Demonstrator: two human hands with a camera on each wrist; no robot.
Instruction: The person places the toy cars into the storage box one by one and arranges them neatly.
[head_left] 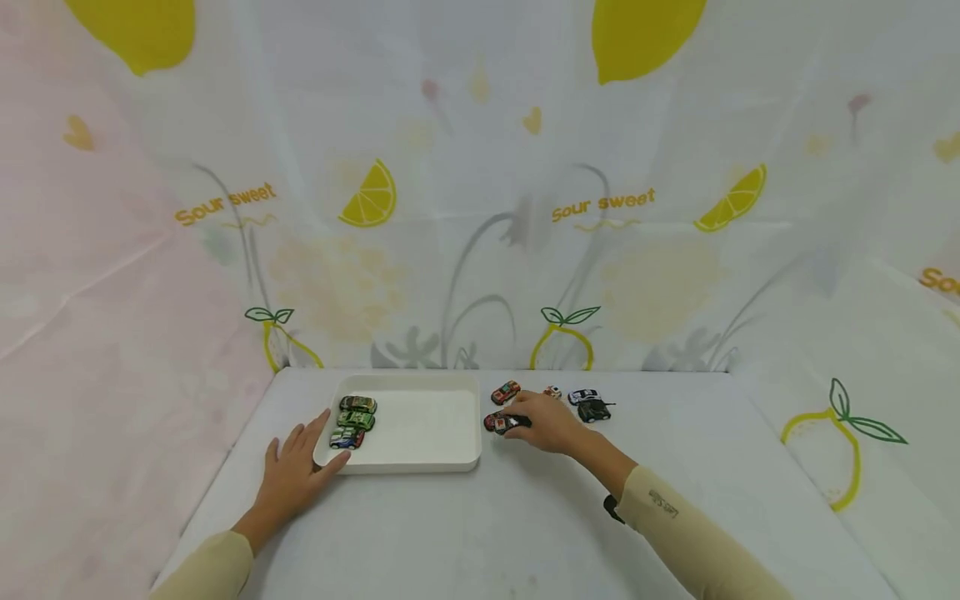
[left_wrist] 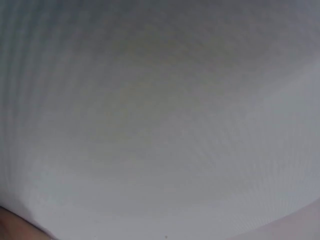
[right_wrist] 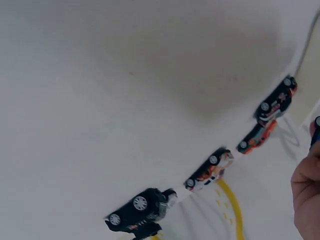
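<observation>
A white tray (head_left: 420,442) has three toy cars in it along its left side: a dark one (head_left: 357,404), a green one (head_left: 356,420) and a blue-white-red one (head_left: 347,438). The left hand (head_left: 292,475) rests at the tray's left front corner, fingers spread, thumb along the front rim. Just right of the tray, the right hand (head_left: 546,421) pinches a dark toy car (right_wrist: 316,132), mostly cut off in the right wrist view. Close by stands a black toy car (right_wrist: 277,100), with a red toy car (head_left: 506,392) behind it.
Beyond the right hand stand an orange-and-white car (right_wrist: 209,169), a white car (head_left: 583,397) and a black vehicle with a barrel (head_left: 595,411). A lemon-print cloth (head_left: 480,275) hangs behind the white table (head_left: 420,533). The left wrist view shows mostly a blurred pale surface.
</observation>
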